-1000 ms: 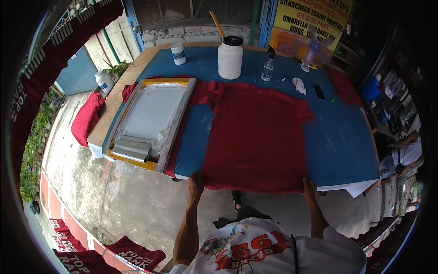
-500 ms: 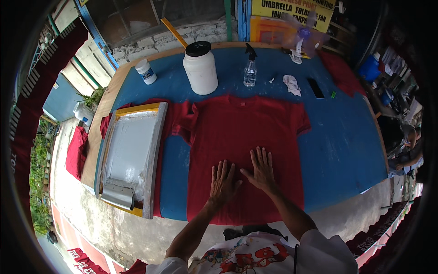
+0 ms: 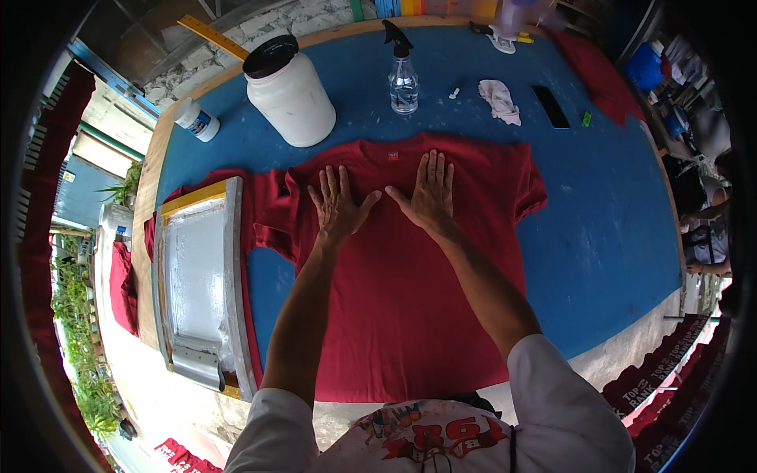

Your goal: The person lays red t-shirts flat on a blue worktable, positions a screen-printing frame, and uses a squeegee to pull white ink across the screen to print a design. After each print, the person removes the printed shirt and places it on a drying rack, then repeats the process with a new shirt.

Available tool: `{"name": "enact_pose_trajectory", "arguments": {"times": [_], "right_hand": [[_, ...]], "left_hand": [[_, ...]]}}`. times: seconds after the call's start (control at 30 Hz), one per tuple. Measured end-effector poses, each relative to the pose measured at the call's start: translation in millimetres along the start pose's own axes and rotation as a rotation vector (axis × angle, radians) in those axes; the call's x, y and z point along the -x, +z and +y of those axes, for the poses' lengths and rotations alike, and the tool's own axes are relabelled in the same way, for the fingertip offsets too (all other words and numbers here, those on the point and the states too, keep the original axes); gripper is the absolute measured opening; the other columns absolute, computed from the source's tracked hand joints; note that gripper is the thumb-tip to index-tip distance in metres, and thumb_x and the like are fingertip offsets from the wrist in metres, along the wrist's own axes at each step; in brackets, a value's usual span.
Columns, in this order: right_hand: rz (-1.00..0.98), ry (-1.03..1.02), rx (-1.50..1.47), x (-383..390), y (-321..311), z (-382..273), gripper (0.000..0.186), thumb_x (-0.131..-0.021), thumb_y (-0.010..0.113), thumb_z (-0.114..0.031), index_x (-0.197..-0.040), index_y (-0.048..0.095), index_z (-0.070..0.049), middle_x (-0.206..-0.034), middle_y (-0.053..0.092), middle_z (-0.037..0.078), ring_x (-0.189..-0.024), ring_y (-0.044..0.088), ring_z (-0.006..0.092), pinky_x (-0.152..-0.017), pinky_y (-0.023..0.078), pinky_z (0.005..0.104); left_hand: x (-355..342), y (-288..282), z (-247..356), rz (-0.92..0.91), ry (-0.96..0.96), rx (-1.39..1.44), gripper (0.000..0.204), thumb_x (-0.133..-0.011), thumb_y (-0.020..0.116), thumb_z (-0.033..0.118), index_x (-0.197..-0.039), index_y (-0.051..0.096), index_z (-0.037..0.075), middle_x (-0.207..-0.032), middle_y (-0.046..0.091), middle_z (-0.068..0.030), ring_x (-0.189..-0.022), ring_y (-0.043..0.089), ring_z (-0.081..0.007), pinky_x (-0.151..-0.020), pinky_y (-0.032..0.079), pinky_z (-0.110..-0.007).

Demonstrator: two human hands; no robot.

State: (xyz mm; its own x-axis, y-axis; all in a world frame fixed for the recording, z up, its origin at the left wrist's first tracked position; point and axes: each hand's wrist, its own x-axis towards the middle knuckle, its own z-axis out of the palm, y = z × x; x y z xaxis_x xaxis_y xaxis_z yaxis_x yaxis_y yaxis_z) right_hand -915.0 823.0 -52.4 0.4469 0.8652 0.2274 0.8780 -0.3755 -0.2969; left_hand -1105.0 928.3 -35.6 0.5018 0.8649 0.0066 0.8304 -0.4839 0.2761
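A dark red T-shirt (image 3: 410, 292) lies spread on the blue table, its collar toward the far side. My left hand (image 3: 340, 206) rests flat on its upper chest, left of the collar, fingers spread. My right hand (image 3: 428, 193) lies palm down just below the collar on the right, thumb pointing toward the left hand. Neither hand holds anything. To the left, a screen-printing frame (image 3: 235, 292) with a pale mesh lies over another red shirt (image 3: 264, 197). A metal squeegee-like bar (image 3: 197, 366) sits at the frame's near end.
Along the far side stand a small white jar (image 3: 197, 121), a big white tub (image 3: 293, 98) with a black lid and a clear spray bottle (image 3: 403, 83). Further right are a crumpled cloth (image 3: 500, 101), a black phone (image 3: 550, 107) and a small fan (image 3: 505, 38). Another person (image 3: 710, 236) is at the right.
Both hands have slid away from me, from the shirt's lower middle up to its chest near the collar. They remain flat and have moved a little apart.
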Motion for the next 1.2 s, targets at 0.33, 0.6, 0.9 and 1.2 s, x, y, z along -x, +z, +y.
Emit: {"name": "enact_pose_trajectory", "arguments": {"times": [0.33,0.6,0.9,1.2], "right_hand": [[-0.114,0.068,0.039,310.1,-98.8,6.0,0.103,-0.106,0.061,-0.061,-0.170,0.023,0.011,-0.179,0.021,0.032,-0.169,0.011,0.0495,-0.134,0.004,0.0723],[-0.126,0.404,-0.020,395.0,-145.1,50.2,0.117,-0.092,0.073,-0.074,-0.174,0.027,-0.004,-0.180,0.019,0.032,-0.168,0.012,0.0509,-0.130,0.006,0.0763],[-0.097,0.788,-0.284,310.6,-164.4,76.5,0.129,-0.073,0.095,-0.067,-0.165,0.039,0.004,-0.167,0.043,0.033,-0.156,0.042,0.0465,-0.126,0.035,0.0621],[-0.666,0.785,-0.850,276.7,-170.0,141.8,0.134,-0.071,0.101,-0.057,-0.166,0.035,0.010,-0.173,0.038,0.029,-0.161,0.036,0.0404,-0.130,0.031,0.0537]], "left_hand": [[263.2,21.8,45.2,0.091,0.283,0.089,0.093,-0.103,0.068,0.056,-0.170,0.037,0.000,-0.178,0.026,-0.0305,-0.168,0.020,-0.0476,-0.133,0.012,-0.072],[444.8,-8.5,-21.6,0.123,0.129,0.072,0.112,-0.091,0.077,0.069,-0.173,0.034,0.006,-0.177,0.027,-0.0319,-0.167,0.019,-0.0515,-0.129,0.008,-0.079],[468.8,-11.3,-57.0,0.212,0.077,0.118,0.114,-0.092,0.079,0.066,-0.174,0.031,0.003,-0.178,0.023,-0.0342,-0.166,0.019,-0.0547,-0.133,0.013,-0.070],[468.6,-12.3,-60.8,0.203,0.103,0.109,0.110,-0.094,0.078,0.064,-0.173,0.033,0.002,-0.178,0.024,-0.0347,-0.165,0.020,-0.0555,-0.133,0.014,-0.070]]}}
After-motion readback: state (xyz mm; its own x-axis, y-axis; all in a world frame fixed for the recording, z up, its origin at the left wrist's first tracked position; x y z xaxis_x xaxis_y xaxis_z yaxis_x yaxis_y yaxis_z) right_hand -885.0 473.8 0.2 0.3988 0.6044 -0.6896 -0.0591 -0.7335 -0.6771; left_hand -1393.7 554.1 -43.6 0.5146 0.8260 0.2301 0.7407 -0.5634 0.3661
